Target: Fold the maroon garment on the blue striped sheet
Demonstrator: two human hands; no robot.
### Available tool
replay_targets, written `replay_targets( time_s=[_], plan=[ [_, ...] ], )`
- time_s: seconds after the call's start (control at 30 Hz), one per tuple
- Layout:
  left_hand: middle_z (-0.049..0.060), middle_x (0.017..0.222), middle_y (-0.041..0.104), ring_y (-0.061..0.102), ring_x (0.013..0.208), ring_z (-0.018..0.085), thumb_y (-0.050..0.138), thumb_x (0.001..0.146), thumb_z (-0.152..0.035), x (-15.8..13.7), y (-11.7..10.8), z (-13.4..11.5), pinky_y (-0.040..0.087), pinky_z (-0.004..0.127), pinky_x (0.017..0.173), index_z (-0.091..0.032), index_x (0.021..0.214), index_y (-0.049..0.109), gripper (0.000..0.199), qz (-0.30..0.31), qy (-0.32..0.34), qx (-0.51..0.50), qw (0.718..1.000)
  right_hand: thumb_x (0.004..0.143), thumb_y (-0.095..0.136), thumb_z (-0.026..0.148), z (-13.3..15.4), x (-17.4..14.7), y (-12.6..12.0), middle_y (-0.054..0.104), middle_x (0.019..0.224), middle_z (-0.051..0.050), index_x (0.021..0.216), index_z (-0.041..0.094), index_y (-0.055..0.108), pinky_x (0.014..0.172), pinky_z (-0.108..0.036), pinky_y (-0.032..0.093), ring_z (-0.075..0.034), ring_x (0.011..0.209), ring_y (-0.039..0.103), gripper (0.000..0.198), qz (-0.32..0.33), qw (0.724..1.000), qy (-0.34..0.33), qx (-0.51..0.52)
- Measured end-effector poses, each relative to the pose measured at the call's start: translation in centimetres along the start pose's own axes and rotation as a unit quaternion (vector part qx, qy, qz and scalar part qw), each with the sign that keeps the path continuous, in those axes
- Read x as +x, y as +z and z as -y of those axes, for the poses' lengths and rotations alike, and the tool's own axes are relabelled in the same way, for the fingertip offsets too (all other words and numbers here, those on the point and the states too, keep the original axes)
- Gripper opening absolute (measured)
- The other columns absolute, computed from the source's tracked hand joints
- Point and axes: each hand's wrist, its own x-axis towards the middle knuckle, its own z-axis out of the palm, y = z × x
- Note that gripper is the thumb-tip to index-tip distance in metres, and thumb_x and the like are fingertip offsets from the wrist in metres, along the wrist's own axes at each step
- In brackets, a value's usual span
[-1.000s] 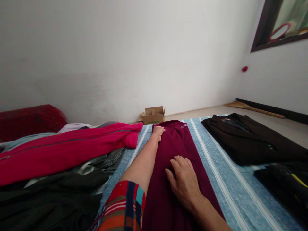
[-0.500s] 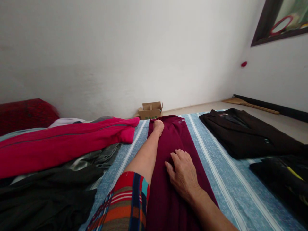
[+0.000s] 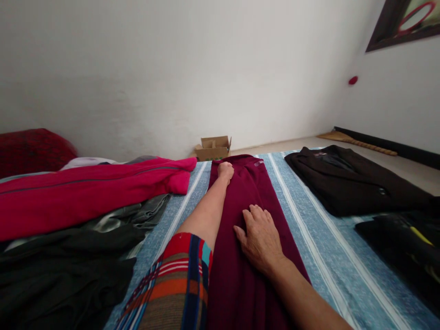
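So the maroon garment [image 3: 247, 220] is laid out long on the striped blue mat [image 3: 319, 238]. Left hand [image 3: 226, 171] looks pinched on its far end, right hand [image 3: 261, 238] pressing flat mid-cloth. Smoothing stage, I'd say; a fold needs both hands gripping.

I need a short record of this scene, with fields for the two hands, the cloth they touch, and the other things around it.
left hand: left hand, closed on the far end of the maroon garment
right hand: right hand, flat and open on the garment's middle
surface: blue striped mat
left side: pink jacket on top of a dark clothes pile
right side: folded black jacket
background: cardboard box by the white wall
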Motion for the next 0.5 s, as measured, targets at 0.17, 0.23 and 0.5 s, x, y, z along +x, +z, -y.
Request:
replay_targets(
  time_s=[0.17, 0.23, 0.5],
  plan=[
    [0.008, 0.114, 0.057, 0.059, 0.096, 0.02, 0.055, 0.088, -0.033, 0.2, -0.2, 0.3, 0.051, 0.04, 0.081, -0.015, 0.114, 0.054, 0.032, 0.02, -0.004, -0.058, 0.998, 0.089, 0.045, 0.035, 0.0, -0.1, -0.1, 0.052, 0.127, -0.014, 0.114, 0.014, 0.057, 0.105, -0.046, 0.027, -0.03, 0.122, 0.042, 0.035, 0.006, 1.0, 0.001, 0.002],
    [0.008, 0.113, 0.058, 0.059, 0.095, 0.019, 0.055, 0.088, -0.033, 0.3, -0.5, 0.2, 0.051, 0.04, 0.08, -0.015, 0.114, 0.054, 0.032, 0.029, -0.004, -0.083, 0.996, 0.089, 0.045, 0.034, 0.0, -0.2, -0.1, 0.052, 0.127, -0.014, 0.114, 0.014, 0.056, 0.105, -0.046, 0.027, -0.029, 0.122, 0.042, 0.034, 0.005, 1.0, 0.002, 0.002],
    [0.008, 0.115, 0.057, 0.059, 0.096, 0.02, 0.054, 0.088, -0.034, 0.0, -2.8, 0.5, 0.051, 0.04, 0.08, -0.016, 0.117, 0.053, 0.034, 0.041, -0.011, -0.104, 0.994, 0.088, 0.045, 0.033, 0.2, -0.1, -0.2, 0.053, 0.126, -0.014, 0.114, 0.014, 0.057, 0.104, -0.046, 0.028, -0.03, 0.121, 0.043, 0.034, 0.007, 1.0, 0.003, 0.001]
  ],
)
